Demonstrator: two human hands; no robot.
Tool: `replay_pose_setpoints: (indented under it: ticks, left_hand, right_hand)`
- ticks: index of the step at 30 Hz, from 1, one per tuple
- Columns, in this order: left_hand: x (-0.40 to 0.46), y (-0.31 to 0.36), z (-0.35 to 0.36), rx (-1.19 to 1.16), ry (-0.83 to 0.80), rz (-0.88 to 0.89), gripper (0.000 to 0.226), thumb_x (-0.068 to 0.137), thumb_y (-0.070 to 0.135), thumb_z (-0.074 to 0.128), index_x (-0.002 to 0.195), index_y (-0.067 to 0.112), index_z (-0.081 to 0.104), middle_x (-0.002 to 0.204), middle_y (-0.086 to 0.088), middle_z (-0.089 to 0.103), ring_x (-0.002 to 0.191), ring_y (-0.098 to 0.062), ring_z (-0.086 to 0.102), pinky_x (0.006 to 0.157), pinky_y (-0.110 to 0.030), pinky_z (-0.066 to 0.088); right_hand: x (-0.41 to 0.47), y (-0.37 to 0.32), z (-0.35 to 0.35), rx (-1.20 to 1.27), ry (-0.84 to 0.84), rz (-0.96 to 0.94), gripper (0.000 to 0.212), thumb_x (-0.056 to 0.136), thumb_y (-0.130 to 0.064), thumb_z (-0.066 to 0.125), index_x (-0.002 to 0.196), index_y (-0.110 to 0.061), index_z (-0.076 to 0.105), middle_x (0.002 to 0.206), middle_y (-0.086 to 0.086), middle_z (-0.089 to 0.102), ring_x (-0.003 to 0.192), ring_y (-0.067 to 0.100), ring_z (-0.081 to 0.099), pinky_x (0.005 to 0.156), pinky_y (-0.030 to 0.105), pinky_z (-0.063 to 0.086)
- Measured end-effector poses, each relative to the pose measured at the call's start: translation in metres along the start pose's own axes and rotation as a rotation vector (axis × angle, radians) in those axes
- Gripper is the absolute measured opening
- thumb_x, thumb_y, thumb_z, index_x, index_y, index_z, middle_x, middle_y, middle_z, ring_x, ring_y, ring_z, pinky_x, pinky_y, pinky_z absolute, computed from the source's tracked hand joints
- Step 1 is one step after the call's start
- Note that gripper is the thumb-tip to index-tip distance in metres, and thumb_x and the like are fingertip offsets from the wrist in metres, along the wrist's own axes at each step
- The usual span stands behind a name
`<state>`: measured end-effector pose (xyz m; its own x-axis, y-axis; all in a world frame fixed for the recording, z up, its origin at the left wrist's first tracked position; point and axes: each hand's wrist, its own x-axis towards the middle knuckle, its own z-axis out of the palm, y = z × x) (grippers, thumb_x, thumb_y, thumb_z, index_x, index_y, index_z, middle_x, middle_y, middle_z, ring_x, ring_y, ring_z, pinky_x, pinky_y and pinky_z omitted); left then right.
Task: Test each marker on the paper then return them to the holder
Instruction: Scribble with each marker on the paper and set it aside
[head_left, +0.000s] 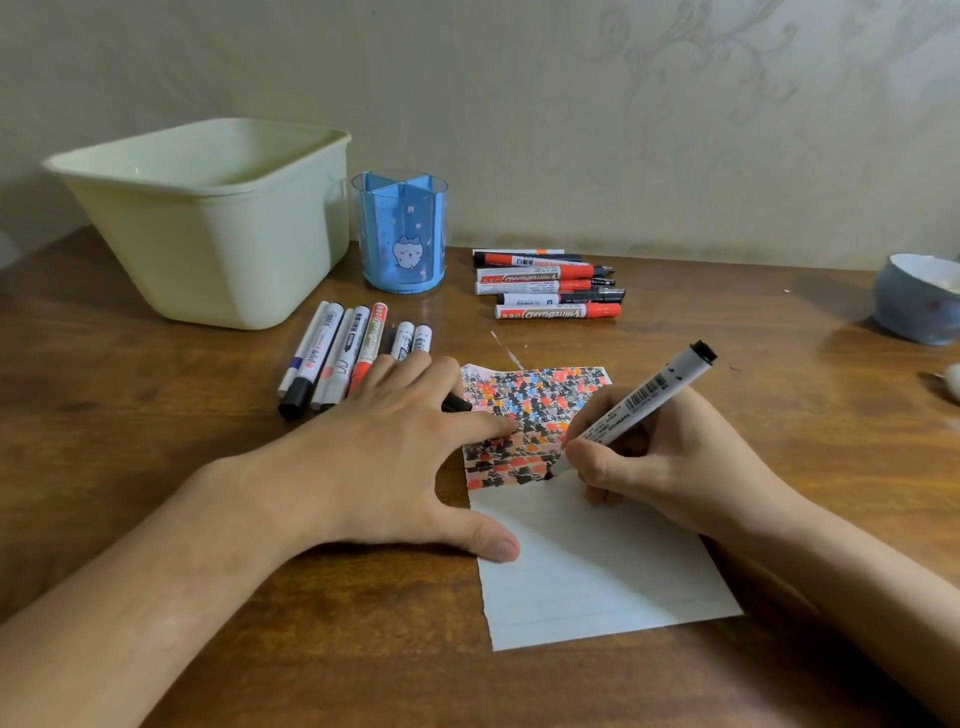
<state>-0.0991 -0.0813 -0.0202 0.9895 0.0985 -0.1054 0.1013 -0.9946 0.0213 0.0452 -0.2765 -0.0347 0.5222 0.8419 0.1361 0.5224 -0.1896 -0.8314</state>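
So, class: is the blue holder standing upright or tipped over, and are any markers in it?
Upright: the blue holder stands on its base, and no markers show inside it.

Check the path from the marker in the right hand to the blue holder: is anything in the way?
Nothing visible blocks it. The marker in the right hand sits over the paper; the holder stands open-topped beyond, with marker groups lying either side of it.

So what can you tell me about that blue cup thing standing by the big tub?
The blue pen holder is a round cup of see-through blue plastic, with inner walls that split it into compartments. A small white cartoon animal is printed on its front. It stands upright on the wooden table near the wall, just right of the pale green tub. No markers show inside it, and neither hand touches it.
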Motion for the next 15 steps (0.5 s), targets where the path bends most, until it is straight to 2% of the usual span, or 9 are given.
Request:
replay_pose_setpoints:
  ticks: [5, 15]
  left_hand:
    - [0.0004, -0.0001, 0.0007, 0.0, 0.002, 0.0, 0.104, 0.057, 0.102, 0.031, 0.149, 0.058, 0.012, 0.109, 0.013, 0.022, 0.111, -0.01, 0.021, 0.106, -0.034, 0.029]
    - [-0.0002, -0.0006, 0.0019, -0.001, 0.023, 0.002, 0.104, 0.055, 0.103, 0.03, 0.148, 0.058, 0.015, 0.106, 0.014, 0.022, 0.105, -0.009, 0.022, 0.103, -0.033, 0.031]
  right_hand:
    - [0.0005, -0.0007, 0.0008, 0.017, 0.002, -0.009, 0.006, 0.088, -0.018, 0.073, 0.089, -0.013, 0.07, 0.071, -0.001, 0.073, 0.064, 0.017, 0.073, 0.06, 0.026, 0.058]
    - [0.001, 0.0005, 0.002, 0.004, 0.01, -0.025, 0.007, 0.087, -0.021, 0.073, 0.088, -0.015, 0.07, 0.071, -0.004, 0.073, 0.064, 0.017, 0.073, 0.059, 0.025, 0.056]
